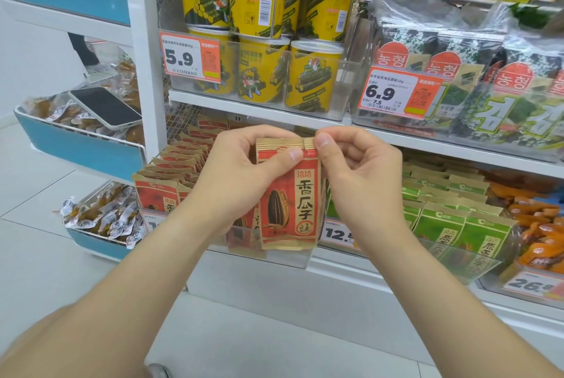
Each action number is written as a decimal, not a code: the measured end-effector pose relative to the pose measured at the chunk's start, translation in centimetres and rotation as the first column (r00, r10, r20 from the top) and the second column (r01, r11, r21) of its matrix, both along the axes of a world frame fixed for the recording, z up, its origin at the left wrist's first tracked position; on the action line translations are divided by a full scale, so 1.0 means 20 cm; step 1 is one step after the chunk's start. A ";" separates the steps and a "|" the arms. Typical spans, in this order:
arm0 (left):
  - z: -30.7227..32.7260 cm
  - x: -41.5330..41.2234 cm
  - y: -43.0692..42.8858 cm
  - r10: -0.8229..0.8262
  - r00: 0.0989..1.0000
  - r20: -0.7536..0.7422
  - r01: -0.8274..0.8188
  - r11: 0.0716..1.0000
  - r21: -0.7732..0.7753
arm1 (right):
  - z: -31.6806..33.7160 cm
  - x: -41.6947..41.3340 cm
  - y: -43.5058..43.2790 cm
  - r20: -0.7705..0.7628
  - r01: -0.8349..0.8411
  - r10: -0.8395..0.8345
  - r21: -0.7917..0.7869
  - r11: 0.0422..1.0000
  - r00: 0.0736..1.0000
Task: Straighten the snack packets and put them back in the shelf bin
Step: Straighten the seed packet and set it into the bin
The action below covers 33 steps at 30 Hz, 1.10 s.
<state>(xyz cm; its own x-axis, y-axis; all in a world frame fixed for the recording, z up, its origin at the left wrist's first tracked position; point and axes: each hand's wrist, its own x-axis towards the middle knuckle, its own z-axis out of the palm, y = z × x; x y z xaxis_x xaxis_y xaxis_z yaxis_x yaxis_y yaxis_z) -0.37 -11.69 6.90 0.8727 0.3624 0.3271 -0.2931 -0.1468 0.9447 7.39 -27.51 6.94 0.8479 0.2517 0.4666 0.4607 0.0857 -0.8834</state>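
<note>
**Before the shelf bin [287, 257], a two-handed hold**

The left hand [244, 177] grips a small stack of red snack packets [290, 203] upright, thumb across the front. The right hand [358, 176], at 3 o'clock of it, pinches the stack's top edge. Behind, toward 10 o'clock, the shelved packets [174, 170] stand ranked in the bin.
</note>
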 end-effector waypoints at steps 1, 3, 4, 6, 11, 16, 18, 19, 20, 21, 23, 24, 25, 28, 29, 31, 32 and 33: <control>0.00 0.00 0.00 -0.002 1.000 0.012 0.002 0.999 -0.036 | 0.00 0.00 0.00 -0.010 0.000 0.000 0.001 1.000 1.000; -0.01 0.01 0.00 -0.013 0.999 0.034 0.016 0.995 -0.102 | -0.01 -0.01 0.01 0.001 0.001 -0.001 -0.041 0.999 1.000; -0.01 0.01 -0.01 -0.026 0.999 0.041 0.031 0.991 -0.134 | -0.01 -0.01 0.01 0.014 -0.003 0.004 -0.073 0.997 1.000; -0.02 0.02 -0.01 -0.063 0.997 0.045 0.071 0.975 -0.212 | -0.02 -0.02 0.03 -0.013 -0.014 0.013 -0.076 0.997 1.000; -0.03 0.04 -0.06 -0.193 0.974 0.116 0.225 0.873 -0.432 | -0.03 -0.05 0.08 -0.099 -0.021 0.025 0.042 0.999 0.995; -0.02 0.04 -0.06 -0.236 0.959 0.155 0.282 0.841 -0.462 | -0.02 -0.05 0.07 -0.051 -0.023 0.025 0.047 0.999 0.998; -0.03 0.04 -0.06 -0.228 0.963 0.143 0.269 0.845 -0.463 | -0.03 -0.04 0.07 -0.044 -0.026 0.029 0.052 0.998 0.999; -0.02 0.04 -0.06 -0.222 0.966 0.129 0.257 0.850 -0.460 | -0.03 -0.04 0.06 -0.050 -0.023 0.026 0.057 0.998 0.998; -0.02 0.04 -0.05 -0.218 0.970 0.109 0.244 0.860 -0.449 | -0.04 -0.04 0.06 -0.069 -0.013 0.018 0.067 0.998 0.997; -0.01 0.04 -0.05 -0.219 0.972 0.081 0.232 0.873 -0.428 | -0.03 -0.03 0.06 -0.103 0.001 0.007 0.083 0.997 0.995; 0.00 0.03 -0.03 -0.210 0.977 0.027 0.205 0.900 -0.384 | -0.03 -0.02 0.06 -0.214 0.027 -0.001 0.115 0.993 0.977; 0.01 0.02 -0.03 -0.207 0.978 0.012 0.198 0.912 -0.359 | -0.03 -0.01 0.05 -0.277 0.031 0.006 0.129 0.991 0.961; 0.01 0.02 -0.02 -0.212 0.977 0.003 0.201 0.923 -0.329 | -0.03 0.00 0.05 -0.332 0.035 0.013 0.139 0.990 0.943; 0.01 0.00 -0.03 -0.219 0.976 -0.010 0.210 0.949 -0.237 | -0.04 0.01 0.04 -0.396 0.055 -0.002 0.123 0.991 0.918; 0.01 0.00 -0.04 -0.193 0.981 -0.014 0.187 0.963 -0.192 | -0.05 0.02 0.04 -0.388 0.066 -0.018 0.109 0.992 0.921; 0.00 0.00 -0.07 -0.105 0.994 -0.013 0.103 0.988 -0.112 | -0.06 0.02 0.05 -0.389 0.088 -0.043 0.099 0.991 0.920; 0.00 0.00 -0.08 -0.052 0.999 -0.011 0.051 0.995 -0.082 | -0.06 0.02 0.05 -0.401 0.093 -0.047 0.096 0.991 0.915; 0.00 0.00 -0.09 0.003 1.000 -0.014 -0.003 0.998 -0.057 | -0.06 0.02 0.05 -0.407 0.091 -0.049 0.084 0.992 0.912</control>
<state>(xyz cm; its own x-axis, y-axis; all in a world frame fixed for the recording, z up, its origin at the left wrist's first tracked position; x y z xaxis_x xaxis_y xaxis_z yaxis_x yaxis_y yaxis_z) -0.41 -13.58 6.89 0.8760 0.3826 0.2937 -0.2794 -0.0937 0.9556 7.88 -26.57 5.70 0.9828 0.1546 0.1006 0.0751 0.1630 -0.9838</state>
